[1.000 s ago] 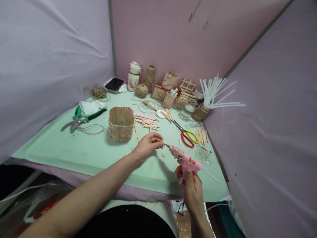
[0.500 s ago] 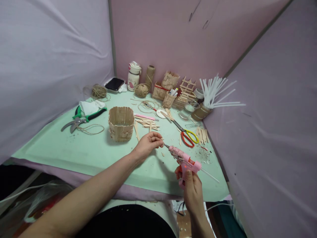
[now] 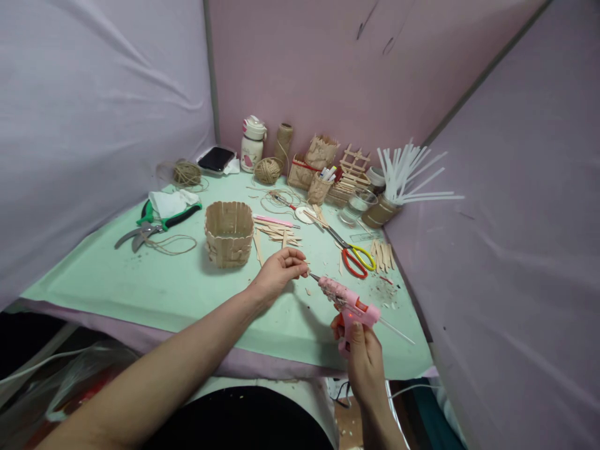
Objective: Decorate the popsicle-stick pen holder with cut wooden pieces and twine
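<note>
My right hand [image 3: 363,347] is wrapped round the handle of a pink hot glue gun [image 3: 344,300], with a clear glue stick poking out of its back and a small red light showing. The gun's metal nozzle points at the fingertips of my left hand [image 3: 285,269]. Those fingers are pinched on something too small to make out, just at the nozzle's tip. Left of this hand stands a square wooden-stick basket [image 3: 229,253]. Thin wooden sticks [image 3: 279,234] lie in a loose pile behind my left hand, beside a pink pen [image 3: 276,221].
Scissors [image 3: 355,256] with red and yellow handles lie behind the glue gun. Green-handled pruning shears [image 3: 173,217] rest at the left. Along the back stand a bottle [image 3: 252,147], twine balls [image 3: 268,170], small stick containers [image 3: 319,187], a glass [image 3: 356,207] and a jar of glue sticks [image 3: 382,211].
Almost nothing differs. Both hands and the glue gun hold nearly the same place, and the whole view has shifted very slightly.
</note>
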The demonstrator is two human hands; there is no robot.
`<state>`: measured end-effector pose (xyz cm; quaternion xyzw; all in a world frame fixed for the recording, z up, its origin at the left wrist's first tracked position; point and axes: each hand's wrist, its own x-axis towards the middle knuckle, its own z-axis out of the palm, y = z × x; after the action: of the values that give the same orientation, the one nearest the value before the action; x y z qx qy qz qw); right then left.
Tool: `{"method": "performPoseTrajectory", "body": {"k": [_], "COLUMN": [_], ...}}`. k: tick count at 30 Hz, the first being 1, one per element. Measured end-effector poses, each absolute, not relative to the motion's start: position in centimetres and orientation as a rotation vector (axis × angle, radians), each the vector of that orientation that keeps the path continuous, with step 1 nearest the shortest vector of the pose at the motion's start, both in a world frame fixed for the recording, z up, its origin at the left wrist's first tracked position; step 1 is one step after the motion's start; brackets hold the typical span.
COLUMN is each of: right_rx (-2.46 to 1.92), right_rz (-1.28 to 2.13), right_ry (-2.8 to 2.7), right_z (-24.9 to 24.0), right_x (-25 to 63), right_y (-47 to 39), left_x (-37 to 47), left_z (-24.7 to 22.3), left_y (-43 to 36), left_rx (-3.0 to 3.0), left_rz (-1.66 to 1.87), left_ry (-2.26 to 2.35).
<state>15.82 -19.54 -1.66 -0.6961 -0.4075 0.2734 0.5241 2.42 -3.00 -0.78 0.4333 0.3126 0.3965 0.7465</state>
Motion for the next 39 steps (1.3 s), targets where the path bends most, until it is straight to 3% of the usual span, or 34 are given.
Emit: {"method": "performPoseTrajectory", "body": {"k": [8,15,18,24,30,39], "right_rx": [-1.868,-2.447,-2.711,-2.669,-2.199,-2.207], "right_rz": [0.604,-0.343,-0.493,-0.473,0.150,0.314], "right_ry": [-1.108,-1.299,-1.334,-1.260,-1.621,-1.649], "right_z": [-0.5,-1.4,-2.6,-0.7,0.8,-0.6], "right_x": [17.9,25.1,26.7,24.8,21.4,20.4], "right_y": [-21.2,-21.8,-21.5,-20.2,-14.6,-11.7], "left_x": [2.3,2.4,2.5,2.6,2.7,2.8], "left_z": [-0.8,-0.8,-0.8,-1.0,-1.2,-1.4], "left_y": [-2.9,-2.8,-2.8,-2.8,-3.0,-3.1], "left_rx": [0.956,0.972,0.978,1.032,1.146,1.199], "left_rz": [0.908,0.905,0.907,0.884,0.874,0.888], "left_ry": [0.703,0.752,0.779,0.821,0.812,0.805]}}
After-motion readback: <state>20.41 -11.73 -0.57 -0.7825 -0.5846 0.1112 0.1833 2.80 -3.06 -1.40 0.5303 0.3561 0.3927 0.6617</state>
